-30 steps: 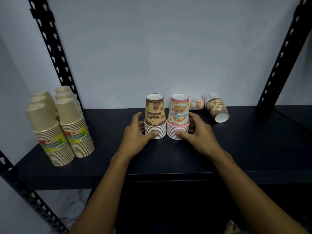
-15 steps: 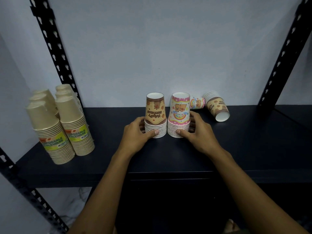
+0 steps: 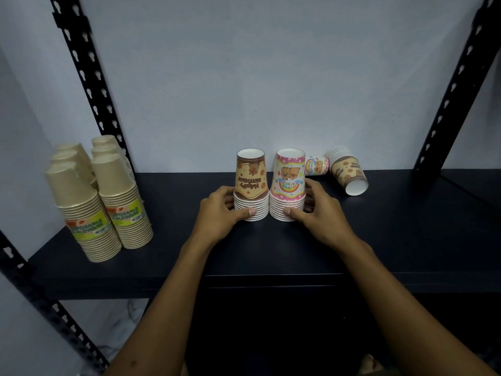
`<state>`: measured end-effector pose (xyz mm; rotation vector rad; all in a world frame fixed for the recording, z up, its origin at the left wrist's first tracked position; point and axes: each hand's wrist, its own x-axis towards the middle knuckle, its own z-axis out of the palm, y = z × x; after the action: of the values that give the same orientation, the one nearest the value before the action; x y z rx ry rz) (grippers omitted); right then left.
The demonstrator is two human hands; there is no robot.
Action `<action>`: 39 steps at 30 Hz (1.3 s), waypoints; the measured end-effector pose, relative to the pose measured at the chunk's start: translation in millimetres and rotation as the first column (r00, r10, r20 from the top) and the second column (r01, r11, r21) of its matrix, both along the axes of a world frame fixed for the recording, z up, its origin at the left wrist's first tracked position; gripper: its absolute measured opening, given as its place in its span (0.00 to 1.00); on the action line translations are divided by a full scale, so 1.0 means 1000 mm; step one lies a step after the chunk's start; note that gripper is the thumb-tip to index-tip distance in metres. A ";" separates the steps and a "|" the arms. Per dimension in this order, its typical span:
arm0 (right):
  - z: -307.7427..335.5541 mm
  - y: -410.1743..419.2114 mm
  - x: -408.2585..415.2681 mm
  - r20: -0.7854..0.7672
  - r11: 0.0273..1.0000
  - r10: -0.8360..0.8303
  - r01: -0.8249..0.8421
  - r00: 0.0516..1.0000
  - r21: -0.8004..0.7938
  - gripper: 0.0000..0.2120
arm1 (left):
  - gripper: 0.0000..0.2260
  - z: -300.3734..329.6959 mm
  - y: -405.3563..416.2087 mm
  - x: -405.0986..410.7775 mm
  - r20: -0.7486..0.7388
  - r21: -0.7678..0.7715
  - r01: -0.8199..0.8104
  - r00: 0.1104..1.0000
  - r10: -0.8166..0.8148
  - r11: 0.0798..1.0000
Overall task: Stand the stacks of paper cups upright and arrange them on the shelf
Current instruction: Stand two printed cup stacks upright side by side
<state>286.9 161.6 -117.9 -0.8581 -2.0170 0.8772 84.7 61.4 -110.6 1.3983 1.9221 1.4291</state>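
Your brown stack of cups (image 3: pixel 251 185) and your pink stack of cups (image 3: pixel 289 185) stand mouth-down, side by side and touching, near the middle of the dark shelf (image 3: pixel 406 226). Your left hand (image 3: pixel 219 215) curls round the base of the brown stack, thumb pressed to its front rims; your right hand (image 3: pixel 320 213) curls round the base of the pink stack the same way. Behind the pink stack a second pink stack (image 3: pixel 316 165) lies on its side against the wall, and just beside it a second brown stack (image 3: pixel 348 172) lies tipped over, its open mouth toward you. Well apart, at the shelf's left end, tall tan cup stacks (image 3: pixel 95 202) stand upright in a tight cluster beside a black upright post (image 3: pixel 89 77).
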 end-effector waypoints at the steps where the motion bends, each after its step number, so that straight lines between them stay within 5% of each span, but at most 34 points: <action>1: 0.000 0.000 0.001 -0.001 1.000 -0.002 0.002 1.000 0.000 0.33 | 0.29 0.001 0.001 0.001 0.001 -0.006 0.000 1.000 0.000 1.000; 29: 0.010 0.042 0.234 0.021 0.853 -0.519 0.520 0.854 -0.056 0.31 | 0.22 0.005 0.149 0.229 -0.080 -0.035 0.394 0.915 -0.396 0.918; 39: 0.012 0.089 0.265 0.032 0.801 -0.593 0.594 0.805 -0.078 0.30 | 0.26 -0.001 0.213 0.267 -0.143 -0.040 0.397 0.906 -0.399 0.917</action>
<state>552.4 250.3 -106.3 -1.4403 -1.5601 0.5909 351.4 274.7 -111.7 1.8111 1.5929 1.1446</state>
